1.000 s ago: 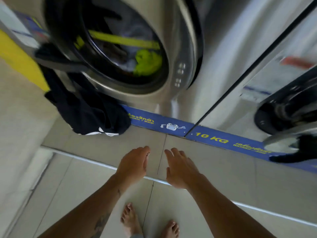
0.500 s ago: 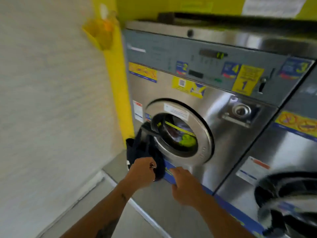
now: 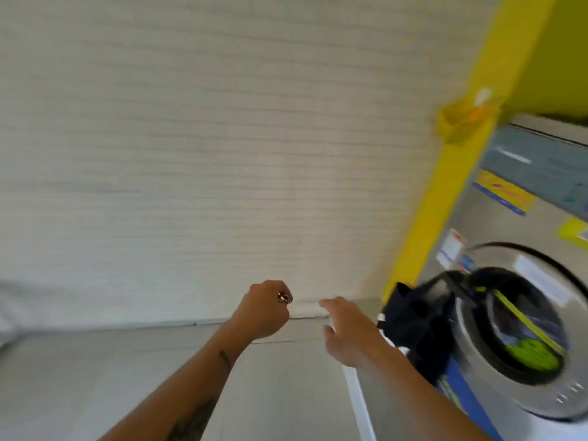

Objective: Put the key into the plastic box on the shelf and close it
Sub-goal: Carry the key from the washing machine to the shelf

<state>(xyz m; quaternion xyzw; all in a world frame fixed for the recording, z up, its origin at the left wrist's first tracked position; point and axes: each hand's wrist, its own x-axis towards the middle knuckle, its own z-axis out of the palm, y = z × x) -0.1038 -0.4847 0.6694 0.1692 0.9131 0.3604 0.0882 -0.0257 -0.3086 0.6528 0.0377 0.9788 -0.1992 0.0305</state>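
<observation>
Fingers of the left hand (image 3: 264,308) are curled into a fist around a small metallic thing, likely the key (image 3: 283,297), which peeks out at the knuckles. Beside it, the right hand (image 3: 346,332) hangs empty with its fingers loosely spread. Both hands are held out toward a pale ribbed wall (image 3: 191,154). To the right stands a washing machine (image 3: 525,313) with dark cloth (image 3: 416,316) hanging from its round door. A yellow box (image 3: 461,122) sits on the yellow pillar (image 3: 445,202), blurred.

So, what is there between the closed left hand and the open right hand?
Nothing: in the head view the gap between the left hand and the right hand shows only grey floor and the wall's base behind.
</observation>
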